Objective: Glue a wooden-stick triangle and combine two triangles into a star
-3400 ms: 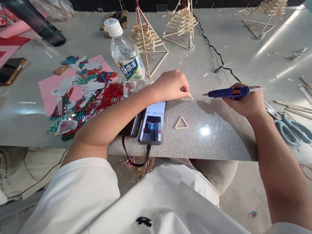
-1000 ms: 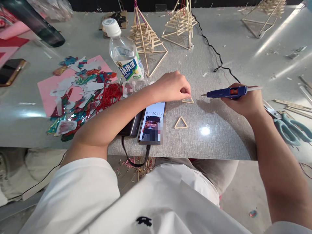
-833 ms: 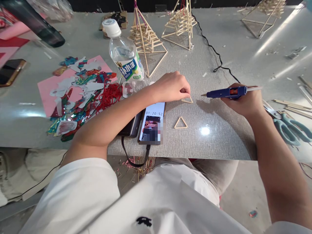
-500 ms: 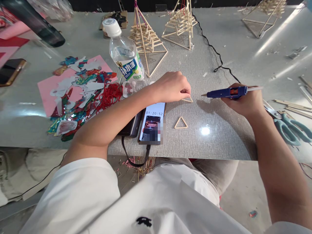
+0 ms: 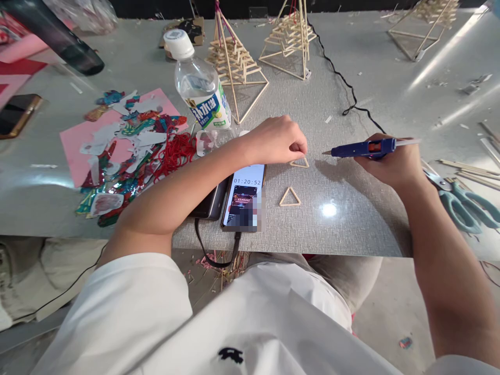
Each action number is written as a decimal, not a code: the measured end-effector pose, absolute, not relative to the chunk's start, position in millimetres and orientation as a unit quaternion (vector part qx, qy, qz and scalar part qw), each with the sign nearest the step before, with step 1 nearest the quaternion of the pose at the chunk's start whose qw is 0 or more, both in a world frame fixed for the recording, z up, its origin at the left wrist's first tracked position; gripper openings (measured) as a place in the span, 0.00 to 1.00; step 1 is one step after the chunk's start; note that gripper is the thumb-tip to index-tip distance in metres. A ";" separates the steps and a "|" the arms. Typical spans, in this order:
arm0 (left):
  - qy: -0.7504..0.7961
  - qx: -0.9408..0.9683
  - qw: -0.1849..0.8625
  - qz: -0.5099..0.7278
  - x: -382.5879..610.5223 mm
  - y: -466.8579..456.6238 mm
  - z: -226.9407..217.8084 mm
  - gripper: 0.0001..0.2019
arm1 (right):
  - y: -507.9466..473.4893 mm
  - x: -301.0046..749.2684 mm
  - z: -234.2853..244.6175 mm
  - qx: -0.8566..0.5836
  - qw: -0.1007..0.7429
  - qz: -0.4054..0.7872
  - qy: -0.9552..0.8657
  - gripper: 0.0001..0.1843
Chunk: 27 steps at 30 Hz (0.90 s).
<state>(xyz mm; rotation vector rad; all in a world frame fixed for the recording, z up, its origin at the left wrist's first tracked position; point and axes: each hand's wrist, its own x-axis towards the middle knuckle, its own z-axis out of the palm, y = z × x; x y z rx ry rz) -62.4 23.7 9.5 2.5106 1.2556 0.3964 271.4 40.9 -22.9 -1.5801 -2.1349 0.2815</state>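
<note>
My right hand (image 5: 394, 160) is wrapped round a blue hot glue gun (image 5: 357, 148), its nozzle pointing left above the table. A pale glue stick pokes out of its rear end. My left hand (image 5: 278, 139) is closed, fingertips pressed down at the top of a small wooden stick triangle (image 5: 300, 166) lying on the table. The hand covers part of that triangle. Nearer the table edge lies a second stick triangle (image 5: 289, 203), touched by neither hand. A gap separates the nozzle from my left fingers.
A plastic bottle (image 5: 203, 86) and stick pyramids (image 5: 238, 62) stand behind my left hand. Below that forearm lie a lit phone (image 5: 242, 200) and a power bank (image 5: 211, 200). Scissors (image 5: 461, 203) and loose sticks (image 5: 469, 169) lie right; red yarn (image 5: 175, 146) left. A black cord (image 5: 336, 70) runs rearward.
My left fingertips have shifted very slightly, and more of the triangle beneath them shows. The glue gun stays almost where it was.
</note>
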 end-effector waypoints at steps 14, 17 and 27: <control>0.442 0.871 0.162 0.137 -61.2 21.4 11.7 0.05 | 41.3 272.8 -23.1 -0.579 0.235 0.104 -0.774 0.20; 0.437 0.871 0.162 0.156 -63.2 23.5 8.4 0.05 | 40.7 272.8 -22.9 -0.576 0.231 0.104 -0.777 0.19; 0.440 0.871 0.163 0.148 -63.1 22.1 10.3 0.05 | 40.6 273.6 -24.2 -0.580 0.216 0.098 -0.780 0.20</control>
